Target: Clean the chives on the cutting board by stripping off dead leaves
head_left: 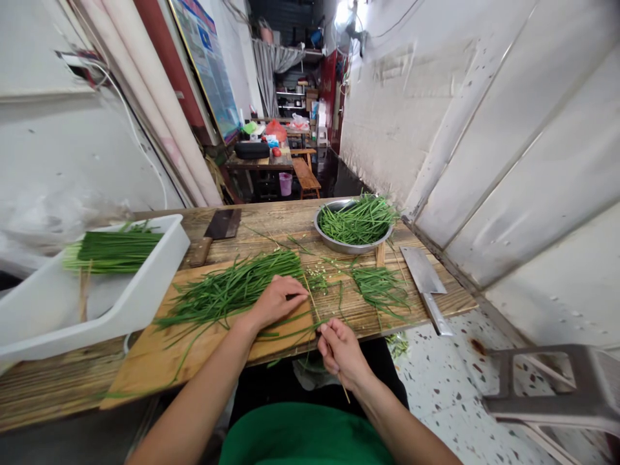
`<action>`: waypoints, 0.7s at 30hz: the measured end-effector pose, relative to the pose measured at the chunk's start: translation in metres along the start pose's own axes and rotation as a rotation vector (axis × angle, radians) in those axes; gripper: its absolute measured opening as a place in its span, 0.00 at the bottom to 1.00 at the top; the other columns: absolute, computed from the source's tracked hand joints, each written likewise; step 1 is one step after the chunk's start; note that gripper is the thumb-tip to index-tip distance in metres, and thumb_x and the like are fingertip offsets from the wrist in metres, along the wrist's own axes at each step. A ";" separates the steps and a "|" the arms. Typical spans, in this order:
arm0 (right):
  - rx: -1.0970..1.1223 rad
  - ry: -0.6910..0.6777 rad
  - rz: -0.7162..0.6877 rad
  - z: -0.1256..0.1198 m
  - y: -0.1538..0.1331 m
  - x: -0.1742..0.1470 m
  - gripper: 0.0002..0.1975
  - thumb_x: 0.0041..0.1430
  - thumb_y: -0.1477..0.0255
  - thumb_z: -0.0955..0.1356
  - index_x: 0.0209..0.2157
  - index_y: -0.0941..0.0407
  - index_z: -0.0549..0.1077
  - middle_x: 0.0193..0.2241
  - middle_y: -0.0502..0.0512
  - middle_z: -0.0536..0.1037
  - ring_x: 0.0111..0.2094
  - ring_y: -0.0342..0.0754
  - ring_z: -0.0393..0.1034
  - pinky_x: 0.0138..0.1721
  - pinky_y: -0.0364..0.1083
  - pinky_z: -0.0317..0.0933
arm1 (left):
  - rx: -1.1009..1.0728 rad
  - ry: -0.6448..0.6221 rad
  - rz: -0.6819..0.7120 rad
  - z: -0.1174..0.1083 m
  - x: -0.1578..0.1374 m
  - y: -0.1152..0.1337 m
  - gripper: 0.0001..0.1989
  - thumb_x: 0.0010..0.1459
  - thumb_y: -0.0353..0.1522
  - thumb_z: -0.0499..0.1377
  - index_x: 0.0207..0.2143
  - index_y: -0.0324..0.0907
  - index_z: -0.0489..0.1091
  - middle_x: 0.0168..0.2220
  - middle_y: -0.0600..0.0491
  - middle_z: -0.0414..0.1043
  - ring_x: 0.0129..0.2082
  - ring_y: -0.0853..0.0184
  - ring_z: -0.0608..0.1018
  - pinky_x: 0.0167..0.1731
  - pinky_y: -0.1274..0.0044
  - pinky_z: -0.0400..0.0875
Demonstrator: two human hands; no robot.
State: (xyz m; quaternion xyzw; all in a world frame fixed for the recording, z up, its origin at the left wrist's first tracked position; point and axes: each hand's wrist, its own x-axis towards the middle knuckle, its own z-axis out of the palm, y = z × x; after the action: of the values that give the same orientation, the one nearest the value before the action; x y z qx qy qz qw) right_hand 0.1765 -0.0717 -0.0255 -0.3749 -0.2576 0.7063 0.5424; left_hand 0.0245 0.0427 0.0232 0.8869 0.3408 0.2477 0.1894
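Your right hand (341, 352) is curled with thumb and fingertips pinching a thin, straw-coloured strip (312, 301); its upper length slants away over the board's edge, and its lower end shows below your palm. Your left hand (281, 300) has its thumb and forefinger close together beside that strip's upper part; whether they grip it, you cannot tell from here. Under and beyond your left fingers lies a loose heap of long, slender green stalks (232, 287) on a tan wooden cutting board (145, 361). Right of the strip, a smaller green bunch (380, 287) lies on the weathered wooden table (271, 218), near a metal-handled steel cleaver (425, 274). Farther out stands a round metal bowl (339, 245) piled with green stalks.
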 end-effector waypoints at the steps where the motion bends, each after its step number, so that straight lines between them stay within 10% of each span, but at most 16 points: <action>1: 0.000 0.005 -0.001 0.000 0.000 0.000 0.17 0.47 0.59 0.69 0.27 0.55 0.59 0.10 0.39 0.66 0.04 0.31 0.41 0.04 0.33 0.35 | -0.020 -0.063 0.048 -0.001 0.000 0.004 0.09 0.55 0.35 0.54 0.30 0.46 0.75 0.32 0.54 0.74 0.34 0.69 0.73 0.41 0.74 0.60; 5: -0.002 0.003 -0.010 0.001 0.000 0.000 0.16 0.48 0.59 0.69 0.27 0.55 0.60 0.10 0.39 0.66 0.04 0.31 0.42 0.04 0.33 0.36 | -0.056 -0.199 0.143 -0.008 -0.002 0.009 0.09 0.54 0.35 0.55 0.31 0.46 0.75 0.31 0.54 0.74 0.33 0.70 0.73 0.40 0.77 0.60; 11: -0.018 0.001 -0.012 -0.002 0.001 0.000 0.17 0.48 0.59 0.69 0.27 0.55 0.60 0.10 0.39 0.66 0.04 0.31 0.43 0.04 0.32 0.37 | 0.242 0.223 -0.152 -0.015 -0.004 -0.016 0.12 0.57 0.36 0.52 0.32 0.43 0.74 0.33 0.51 0.74 0.35 0.66 0.71 0.38 0.73 0.58; 21: -0.031 -0.012 -0.002 -0.003 0.001 0.000 0.16 0.49 0.60 0.68 0.26 0.55 0.59 0.10 0.39 0.66 0.04 0.31 0.42 0.04 0.32 0.37 | 0.301 0.104 -0.209 -0.012 -0.004 -0.018 0.08 0.52 0.37 0.57 0.29 0.43 0.71 0.33 0.53 0.72 0.36 0.65 0.70 0.36 0.73 0.56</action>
State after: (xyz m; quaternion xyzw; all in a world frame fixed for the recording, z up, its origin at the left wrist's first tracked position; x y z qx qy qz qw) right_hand 0.1786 -0.0723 -0.0281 -0.3791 -0.2721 0.7039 0.5355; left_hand 0.0062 0.0548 0.0221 0.8511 0.4734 0.2186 0.0613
